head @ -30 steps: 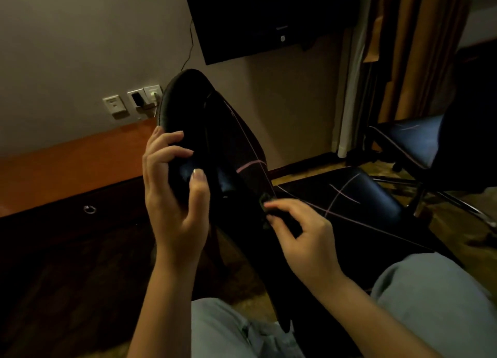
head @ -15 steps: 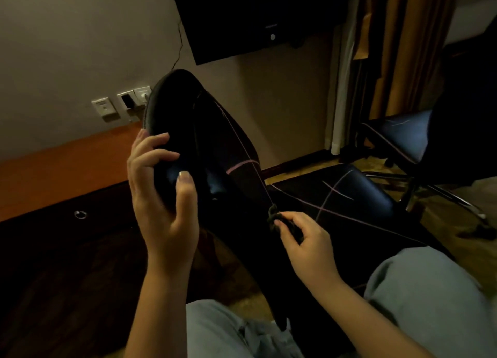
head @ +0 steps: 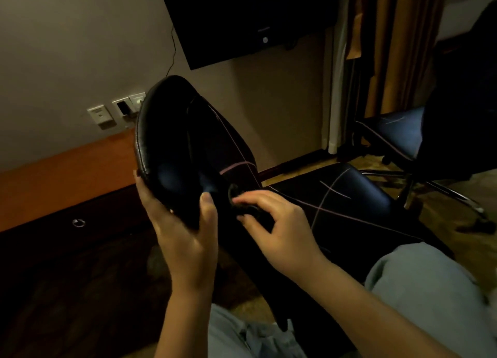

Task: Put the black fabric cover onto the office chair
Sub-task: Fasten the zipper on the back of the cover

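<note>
1. Ahead of you stands a plain beige wall [head: 67, 48], dimly lit, with a dark television [head: 242, 15] mounted high on it.
2. To your left, white wall sockets [head: 100, 114] sit just above an orange wooden counter [head: 67, 174]; below it a dark drawer front [head: 48, 250] carries a ring pull [head: 78, 223].
3. On your right, brown-orange curtains [head: 403, 34] hang behind a second chair [head: 398, 134] on patterned carpet [head: 443, 204].

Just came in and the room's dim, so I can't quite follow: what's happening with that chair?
A seated person is fitting the black fabric cover onto the office chair. Their left hand grips the padded edge of the chair's back, thumb in front. Their right hand pinches a bunched bit of the cover beside it. The pink-lined cover lies over the seat and part of the back; the glossy top edge is bare.
</note>
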Motion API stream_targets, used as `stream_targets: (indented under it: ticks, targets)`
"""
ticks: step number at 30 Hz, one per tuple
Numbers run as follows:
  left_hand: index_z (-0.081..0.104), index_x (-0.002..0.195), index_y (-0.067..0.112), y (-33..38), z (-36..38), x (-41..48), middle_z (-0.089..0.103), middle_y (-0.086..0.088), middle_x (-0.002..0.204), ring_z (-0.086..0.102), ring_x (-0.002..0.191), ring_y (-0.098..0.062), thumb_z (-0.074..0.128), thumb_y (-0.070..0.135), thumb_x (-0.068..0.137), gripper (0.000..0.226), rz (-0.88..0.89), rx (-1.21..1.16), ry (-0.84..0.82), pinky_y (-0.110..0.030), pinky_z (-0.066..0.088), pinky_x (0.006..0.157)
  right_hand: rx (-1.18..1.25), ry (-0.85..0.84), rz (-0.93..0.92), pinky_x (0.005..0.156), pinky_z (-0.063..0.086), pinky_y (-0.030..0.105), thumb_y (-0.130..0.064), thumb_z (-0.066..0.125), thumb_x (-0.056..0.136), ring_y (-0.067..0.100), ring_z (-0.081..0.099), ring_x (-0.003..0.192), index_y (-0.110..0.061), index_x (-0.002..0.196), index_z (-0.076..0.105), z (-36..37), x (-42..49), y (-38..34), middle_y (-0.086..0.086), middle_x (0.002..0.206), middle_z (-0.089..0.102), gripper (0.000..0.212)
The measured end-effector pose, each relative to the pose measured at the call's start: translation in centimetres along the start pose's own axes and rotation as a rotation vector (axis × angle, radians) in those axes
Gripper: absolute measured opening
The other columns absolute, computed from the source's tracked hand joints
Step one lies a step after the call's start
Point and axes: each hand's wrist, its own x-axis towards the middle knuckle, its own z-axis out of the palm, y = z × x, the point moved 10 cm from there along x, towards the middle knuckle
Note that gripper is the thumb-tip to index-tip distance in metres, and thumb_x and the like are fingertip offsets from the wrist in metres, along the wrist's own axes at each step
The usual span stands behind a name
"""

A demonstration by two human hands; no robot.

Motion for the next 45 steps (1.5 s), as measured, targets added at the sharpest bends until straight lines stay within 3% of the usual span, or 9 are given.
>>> stream_targets:
  ticks: [5,9,16,24,28,31,34,38,45]
  targets:
    - [0.030,0.145,0.007,-0.2,0.4,0.4,0.049,-0.010,0.136,0.052,0.124,-0.018,0.052,0.043,0.086,0.073,-0.012,0.013,-0.049,-0.040,0.045,0.100,-0.032,-0.005,-0.047,0.097,0.042,0.012,-0.005,0.068,0.085,-0.003,0.055,0.112,-0.019,0.111,0.068,0.5,-0.6,0.2,-0.012,0.112,0.063,0.030]
    - [0.027,0.147,0.009,-0.4,0.6,0.5,0.047,-0.008,0.137,0.051,0.124,-0.018,0.052,0.040,0.087,0.072,-0.003,-0.017,-0.044,-0.035,0.047,0.099,-0.094,0.038,0.033,0.093,0.041,0.008,0.000,0.070,0.081,-0.006,0.055,0.109,-0.020,0.108,0.068,-0.2,-3.3,3.9,-0.021,0.107,0.059,0.033]
    - [0.027,0.147,0.018,-0.8,0.6,0.6,0.045,0.000,0.140,0.047,0.126,-0.007,0.054,0.043,0.087,0.070,-0.017,-0.025,-0.040,-0.019,0.042,0.100,-0.181,0.017,0.223,0.083,0.042,0.004,-0.001,0.070,0.081,-0.006,0.058,0.098,-0.022,0.099,0.069,-1.0,-6.1,9.0,-0.020,0.097,0.062,0.029]
    - [0.026,0.148,0.013,-1.9,0.2,0.9,0.045,-0.008,0.142,0.047,0.129,-0.017,0.051,0.045,0.088,0.073,-0.046,0.022,-0.025,-0.045,0.044,0.103,-0.079,0.005,0.061,0.086,0.045,0.008,-0.010,0.069,0.086,-0.002,0.060,0.099,-0.018,0.104,0.071,0.9,-0.5,2.9,-0.011,0.102,0.066,0.019]
    - [0.016,0.149,0.010,0.1,-1.1,0.3,0.025,-0.019,0.154,0.040,0.136,-0.033,0.062,0.031,0.089,0.079,0.165,0.182,0.075,-0.049,0.054,0.091,-0.039,0.032,0.008,0.087,0.044,0.009,-0.008,0.069,0.086,-0.003,0.059,0.101,-0.018,0.104,0.070,1.2,-0.5,2.4,-0.012,0.103,0.065,0.020]
    - [0.019,0.146,0.008,1.6,-1.5,0.2,0.021,-0.024,0.154,0.027,0.143,-0.034,0.066,0.022,0.087,0.076,0.288,0.304,0.120,-0.050,0.049,0.098,-0.056,0.065,0.027,0.088,0.044,0.008,-0.006,0.070,0.084,-0.006,0.058,0.102,-0.018,0.103,0.070,1.0,-2.3,4.2,-0.016,0.102,0.063,0.023]
    - [0.031,0.139,-0.001,3.3,-1.8,1.2,0.031,-0.026,0.149,0.028,0.143,-0.031,0.062,0.014,0.087,0.062,0.363,0.352,0.151,-0.047,0.038,0.110,-0.090,0.093,0.092,0.086,0.043,0.007,-0.002,0.070,0.082,-0.006,0.058,0.101,-0.021,0.100,0.069,0.6,-4.4,6.8,-0.020,0.101,0.061,0.026]
    - [0.059,0.112,-0.005,4.9,-1.5,3.0,0.049,-0.024,0.133,0.040,0.134,-0.034,0.061,0.008,0.088,0.027,0.440,0.395,0.156,-0.048,0.039,0.108,-0.138,0.099,0.215,0.082,0.042,0.003,0.002,0.070,0.081,-0.011,0.057,0.098,-0.026,0.098,0.067,-0.1,-6.7,10.3,-0.022,0.099,0.061,0.033]
    - [0.056,0.096,-0.008,4.4,-1.0,2.7,0.049,-0.031,0.123,0.042,0.128,-0.043,0.058,-0.008,0.081,0.015,0.491,0.299,0.148,-0.060,0.037,0.103,-0.087,0.079,0.158,0.081,0.043,0.005,-0.006,0.069,0.085,-0.006,0.059,0.096,-0.019,0.099,0.071,0.3,-3.8,7.5,-0.014,0.097,0.064,0.019]
